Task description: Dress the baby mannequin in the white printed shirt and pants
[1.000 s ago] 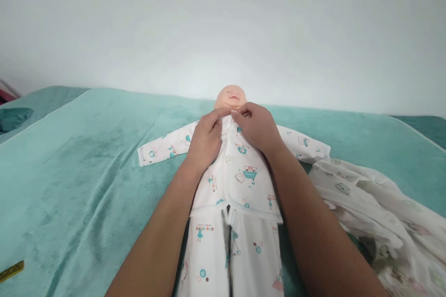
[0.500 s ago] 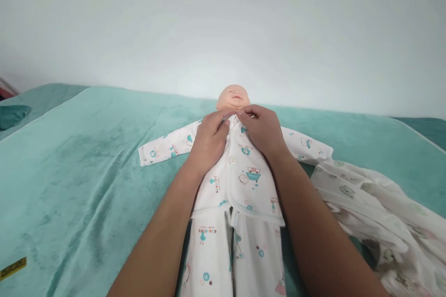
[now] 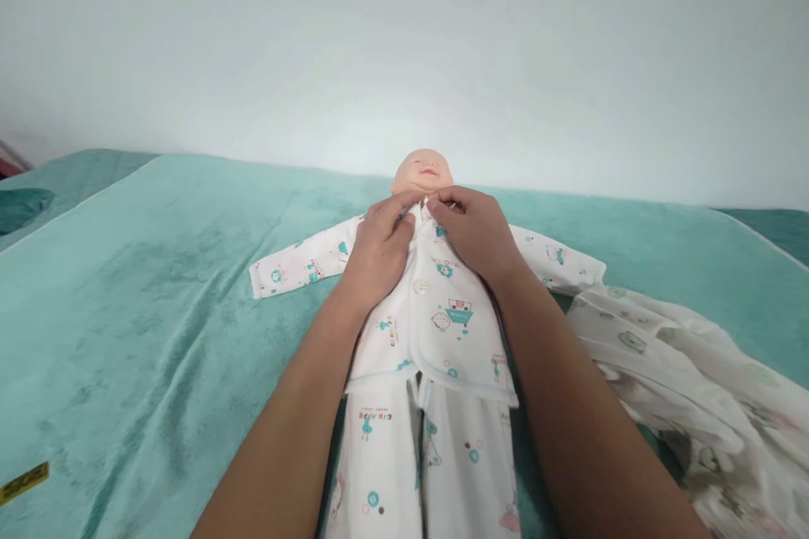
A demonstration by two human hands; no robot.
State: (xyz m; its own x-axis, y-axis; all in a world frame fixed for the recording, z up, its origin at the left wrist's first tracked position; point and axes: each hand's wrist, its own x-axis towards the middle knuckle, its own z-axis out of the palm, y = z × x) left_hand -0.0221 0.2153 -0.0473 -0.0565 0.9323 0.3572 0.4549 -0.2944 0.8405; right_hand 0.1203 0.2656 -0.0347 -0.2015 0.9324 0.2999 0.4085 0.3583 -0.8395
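A baby doll [image 3: 422,170] lies on its back in a white printed jacket [image 3: 436,337] and matching trousers [image 3: 379,463]. Both sleeves stretch out to the sides. At the collar, just under the doll's chin, my left hand [image 3: 384,244] and my right hand [image 3: 475,232] work close together, their fingers closed on the two front edges of the jacket's neck opening. A pale round button [image 3: 420,287] shows lower down the front, where the edges overlap. My fingers partly hide the collar, and whatever fastener is there cannot be made out.
A teal plush blanket [image 3: 158,312] covers the bed beneath the doll. On the right lies a crumpled white printed cloth [image 3: 683,370], touching the doll's sleeve. A yellow and black strip [image 3: 24,482] is at the lower left. Behind rises a plain pale wall [image 3: 404,42].
Both hands stay at the collar, with only slight finger movement. The right fingertips have lifted a little from the neck edge. The whole view has shifted slightly.
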